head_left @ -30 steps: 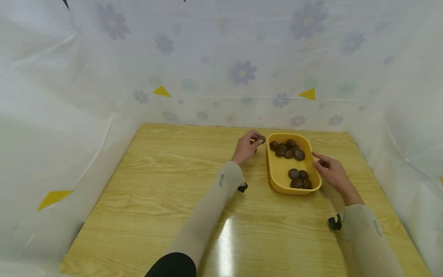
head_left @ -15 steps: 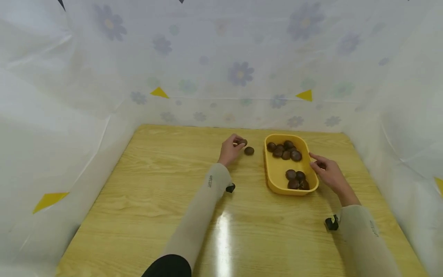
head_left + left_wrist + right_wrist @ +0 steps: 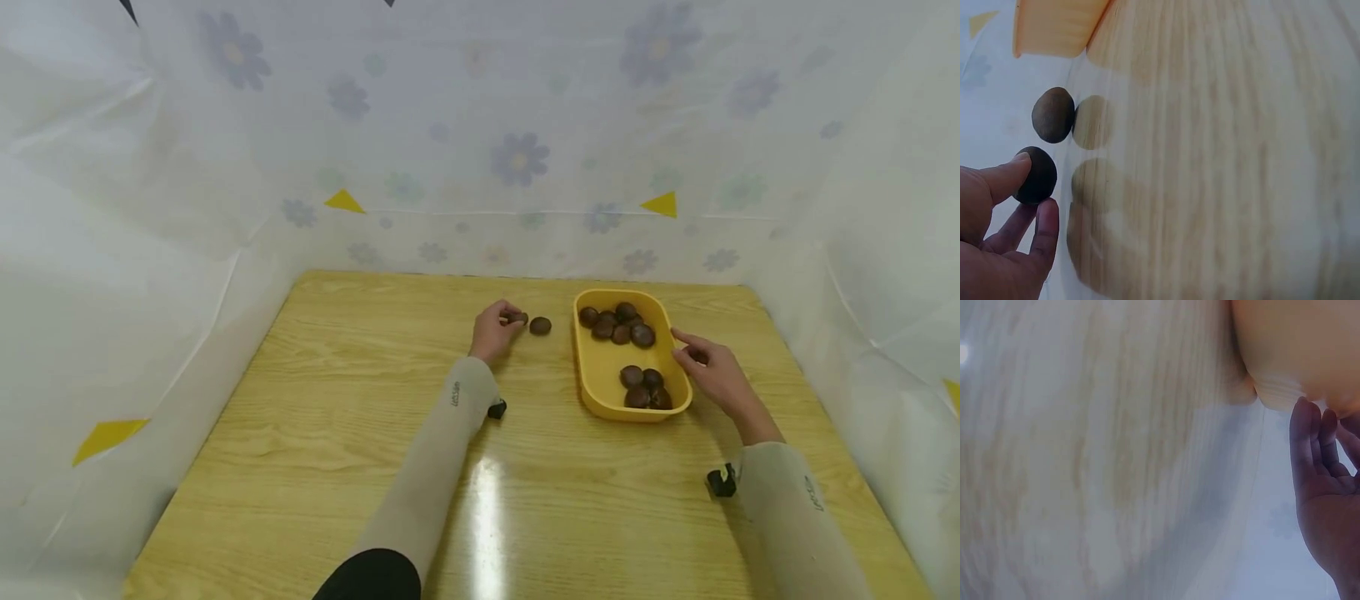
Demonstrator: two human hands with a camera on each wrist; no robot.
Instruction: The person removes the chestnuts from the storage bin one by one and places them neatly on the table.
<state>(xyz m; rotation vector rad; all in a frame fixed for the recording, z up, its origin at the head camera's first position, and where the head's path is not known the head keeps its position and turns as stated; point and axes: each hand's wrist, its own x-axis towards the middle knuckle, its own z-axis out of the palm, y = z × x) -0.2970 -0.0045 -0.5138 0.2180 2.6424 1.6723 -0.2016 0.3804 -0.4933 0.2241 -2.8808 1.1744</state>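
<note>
Between thumb and fingertips, my left hand [image 3: 494,332] pinches a dark brown chestnut [image 3: 1037,175] close over the wooden table [image 3: 390,400]. Just to its right, a second chestnut [image 3: 540,326] sits on the table, and the left wrist view shows a narrow gap between the two. A yellow rectangular tray [image 3: 606,367] stands further right, with several chestnuts [image 3: 642,336] grouped at its far end and several more [image 3: 637,397] at its near end. My right hand [image 3: 716,373] rests its fingertips against the tray's right side, the fingers [image 3: 1300,434] fairly straight in the right wrist view.
White flower-patterned sheeting [image 3: 480,150] encloses the table at the back and both sides. Yellow triangular markers [image 3: 347,202] are stuck on it. Small black clips [image 3: 722,481] sit at both sleeve cuffs.
My left hand has moved left from beside the tray, and a chestnut now lies on the table there. It has since lowered slightly with the held chestnut. The right hand stays at the tray.
</note>
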